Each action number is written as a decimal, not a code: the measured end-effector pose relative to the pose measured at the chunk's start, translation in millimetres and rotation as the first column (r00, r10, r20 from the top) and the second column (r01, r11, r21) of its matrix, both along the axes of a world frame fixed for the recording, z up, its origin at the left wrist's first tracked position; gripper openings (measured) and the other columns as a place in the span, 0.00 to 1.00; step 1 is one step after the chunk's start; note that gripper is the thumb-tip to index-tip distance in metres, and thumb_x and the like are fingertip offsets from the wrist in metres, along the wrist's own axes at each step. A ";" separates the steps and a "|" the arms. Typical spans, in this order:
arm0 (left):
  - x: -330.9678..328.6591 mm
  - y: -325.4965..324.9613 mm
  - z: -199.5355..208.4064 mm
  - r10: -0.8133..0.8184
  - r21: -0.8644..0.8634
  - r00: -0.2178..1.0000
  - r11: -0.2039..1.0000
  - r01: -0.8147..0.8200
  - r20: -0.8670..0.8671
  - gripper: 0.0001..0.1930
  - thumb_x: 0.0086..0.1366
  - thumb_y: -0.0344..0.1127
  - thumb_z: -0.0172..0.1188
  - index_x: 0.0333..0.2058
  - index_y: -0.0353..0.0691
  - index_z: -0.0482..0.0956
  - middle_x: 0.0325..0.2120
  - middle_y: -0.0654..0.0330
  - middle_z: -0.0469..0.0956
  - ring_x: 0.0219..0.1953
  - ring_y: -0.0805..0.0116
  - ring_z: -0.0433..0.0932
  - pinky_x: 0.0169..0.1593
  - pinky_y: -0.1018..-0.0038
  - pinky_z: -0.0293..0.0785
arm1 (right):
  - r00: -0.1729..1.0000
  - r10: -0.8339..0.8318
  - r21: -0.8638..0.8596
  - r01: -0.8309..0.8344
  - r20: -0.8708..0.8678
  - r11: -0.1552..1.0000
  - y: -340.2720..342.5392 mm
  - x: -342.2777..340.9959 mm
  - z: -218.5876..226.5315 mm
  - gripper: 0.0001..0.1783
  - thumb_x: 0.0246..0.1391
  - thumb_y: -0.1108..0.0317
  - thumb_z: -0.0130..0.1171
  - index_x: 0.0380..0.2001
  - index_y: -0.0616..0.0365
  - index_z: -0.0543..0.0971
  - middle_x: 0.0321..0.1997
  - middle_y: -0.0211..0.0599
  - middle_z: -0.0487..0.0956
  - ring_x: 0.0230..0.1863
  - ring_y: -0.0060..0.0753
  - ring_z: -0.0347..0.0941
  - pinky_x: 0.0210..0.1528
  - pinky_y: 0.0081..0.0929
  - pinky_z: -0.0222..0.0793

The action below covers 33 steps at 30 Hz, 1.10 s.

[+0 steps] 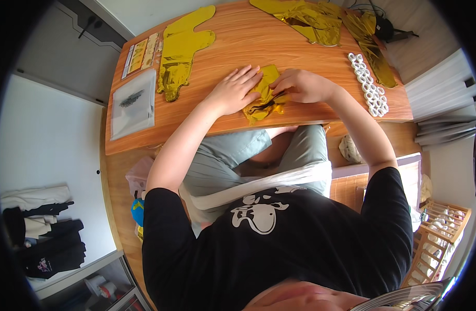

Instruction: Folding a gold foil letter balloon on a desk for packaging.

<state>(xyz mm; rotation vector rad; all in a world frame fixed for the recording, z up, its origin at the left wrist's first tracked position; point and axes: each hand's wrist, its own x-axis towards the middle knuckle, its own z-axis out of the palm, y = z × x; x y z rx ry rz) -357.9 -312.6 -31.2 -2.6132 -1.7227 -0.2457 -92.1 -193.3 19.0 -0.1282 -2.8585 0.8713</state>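
A crumpled, partly folded gold foil balloon (266,98) lies on the wooden table near its front edge, between my two hands. My left hand (234,89) rests on its left side, fingers stretched out and spread, palm down. With bent fingers pressed together, my right hand (302,86) grips the balloon's right side, beside a dark crease. Flat on the table at the back left is another gold foil balloon (183,44), smooth and unfolded. More gold foil balloons (321,28) lie loosely at the back right.
White coiled rings (368,85) stand in rows on the right of the table (217,124). On its left lie clear plastic bags (133,106) and printed cards (139,56). Black cables (386,26) sit at the back right corner. A wooden rack (440,228) stands on the floor.
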 end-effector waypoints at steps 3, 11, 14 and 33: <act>-2.3 -0.7 -1.3 -0.003 0.001 1.000 1.000 0.003 -0.026 0.37 0.76 0.62 0.44 0.73 0.42 0.60 0.76 0.54 0.54 0.78 0.56 0.49 0.78 0.59 0.46 | 1.000 0.014 0.017 -0.014 -0.022 1.000 -2.4 -0.9 6.6 0.26 0.45 0.84 0.58 0.51 0.59 0.83 0.54 0.45 0.83 0.58 0.50 0.76 0.63 0.40 0.71; 4.7 -3.3 10.6 0.029 -0.088 1.000 0.996 -0.028 0.012 0.39 0.73 0.60 0.52 0.74 0.44 0.57 0.76 0.54 0.53 0.78 0.54 0.49 0.78 0.57 0.46 | 0.985 -0.174 -0.164 0.174 0.017 0.971 3.1 -4.2 -0.7 0.13 0.62 0.69 0.62 0.49 0.60 0.83 0.45 0.44 0.85 0.43 0.45 0.82 0.49 0.37 0.77; 0.4 -2.5 6.3 0.008 -0.024 0.999 1.000 -0.007 0.052 0.39 0.70 0.61 0.55 0.72 0.45 0.61 0.74 0.53 0.57 0.77 0.56 0.51 0.78 0.61 0.47 | 0.974 -0.227 -0.160 0.225 0.012 0.961 -3.2 -13.7 -6.5 0.14 0.63 0.68 0.61 0.50 0.59 0.82 0.47 0.45 0.84 0.46 0.47 0.81 0.51 0.37 0.76; -16.8 -13.6 14.6 -0.096 -0.159 0.983 0.980 0.120 0.156 0.28 0.77 0.44 0.51 0.72 0.47 0.64 0.73 0.51 0.59 0.77 0.48 0.52 0.76 0.53 0.51 | 0.918 -0.378 -0.001 0.380 -0.122 0.925 -24.1 -25.9 -15.7 0.20 0.58 0.68 0.67 0.54 0.55 0.78 0.51 0.44 0.78 0.49 0.52 0.79 0.54 0.43 0.76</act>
